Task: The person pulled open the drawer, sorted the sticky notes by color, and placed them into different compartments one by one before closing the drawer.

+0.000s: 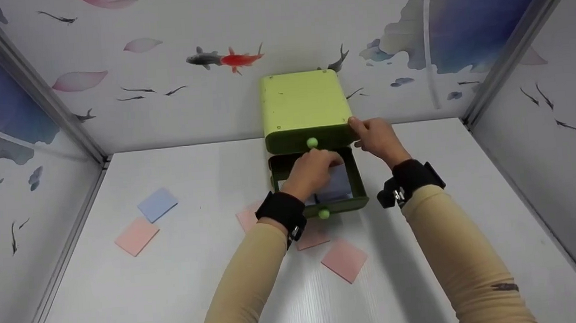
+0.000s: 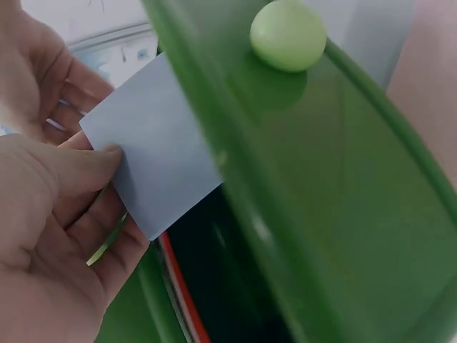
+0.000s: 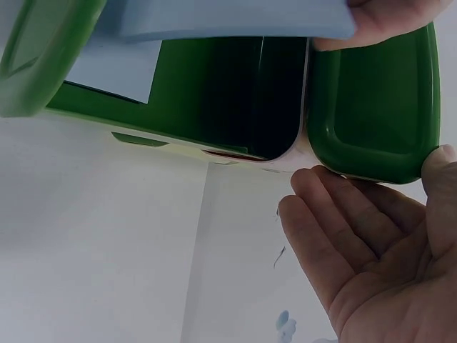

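Currently, green box (image 1: 306,99) at the far edge of the white table (image 1: 200,289), by the patterned wall (image 1: 308,18). Two drawers. Upper one (image 1: 286,142) pushed in, contents hidden, round knob (image 1: 312,142) on its front. Lower drawer (image 1: 359,184) drawn out toward the near side, own knob (image 1: 324,214).

Left hand (image 1: 314,172) reaches over the lower drawer. Thumb and fingers clamped on a blue pad (image 1: 337,181), thumb on one face, fingers behind. Pad sits tilted at the drawer's mouth, partly behind its front in the left wrist view; cannot tell whether it touches the drawer floor. Inside, a pale sheet (image 3: 118,68) lies on the floor, part of it covered from sight.

Right hand (image 1: 380,137) at the box's right near corner: thumb touching the corner, the other fingers fairly straight, close together, along the right side.

On the table, left: second blue pad (image 1: 158,204), with a pink pad (image 1: 137,236) just beside it, nearer. Three more pink squares (image 1: 344,260) near the lower drawer, two partly hidden by the left arm (image 1: 255,275).
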The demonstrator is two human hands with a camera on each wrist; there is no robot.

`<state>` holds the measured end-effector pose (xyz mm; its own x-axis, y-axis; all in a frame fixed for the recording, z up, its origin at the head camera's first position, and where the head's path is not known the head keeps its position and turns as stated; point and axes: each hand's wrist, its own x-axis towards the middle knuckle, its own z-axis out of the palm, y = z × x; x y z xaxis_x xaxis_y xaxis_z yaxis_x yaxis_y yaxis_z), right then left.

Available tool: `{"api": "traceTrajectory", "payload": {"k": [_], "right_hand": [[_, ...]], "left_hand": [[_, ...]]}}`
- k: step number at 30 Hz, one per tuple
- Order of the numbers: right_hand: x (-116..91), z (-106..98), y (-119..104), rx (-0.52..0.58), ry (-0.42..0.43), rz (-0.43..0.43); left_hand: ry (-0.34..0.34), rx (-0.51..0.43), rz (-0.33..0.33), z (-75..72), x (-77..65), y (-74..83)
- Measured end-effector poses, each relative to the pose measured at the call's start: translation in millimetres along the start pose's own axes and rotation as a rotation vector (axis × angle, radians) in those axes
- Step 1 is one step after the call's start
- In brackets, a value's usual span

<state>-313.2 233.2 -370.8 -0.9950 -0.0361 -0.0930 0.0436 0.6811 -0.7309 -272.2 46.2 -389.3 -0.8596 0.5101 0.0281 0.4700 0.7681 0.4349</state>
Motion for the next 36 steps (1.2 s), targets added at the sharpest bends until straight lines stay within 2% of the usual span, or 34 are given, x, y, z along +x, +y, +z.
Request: {"api": "traceTrajectory", "payload": {"k": [5, 11, 22, 31, 36], "right_hand": [[-2.2, -0.7, -0.8, 0.025, -0.007, 0.005], [-1.7, 0.2, 0.9, 0.011, -0.005, 0.009], [-1.0, -0.5, -0.2, -0.002, 0.008, 0.026], [-1.6, -1.0, -1.3, -0.002, 0.006, 0.024], [-1.2, -0.8, -0.9, -0.005, 0.004, 0.027]], "left_hand": [[-0.036, -0.059, 0.005, 9.8, 4.7, 1.5], [-0.067, -0.068, 0.027, 23.0, 9.2, 1.6], [-0.046, -0.108, -0.081, 32.2, 12.6, -0.6], [-0.028, 0.037, -0.043, 39.3, 15.9, 1.1], [-0.071, 0.077, -0.043, 39.2, 14.3, 1.3]]}}
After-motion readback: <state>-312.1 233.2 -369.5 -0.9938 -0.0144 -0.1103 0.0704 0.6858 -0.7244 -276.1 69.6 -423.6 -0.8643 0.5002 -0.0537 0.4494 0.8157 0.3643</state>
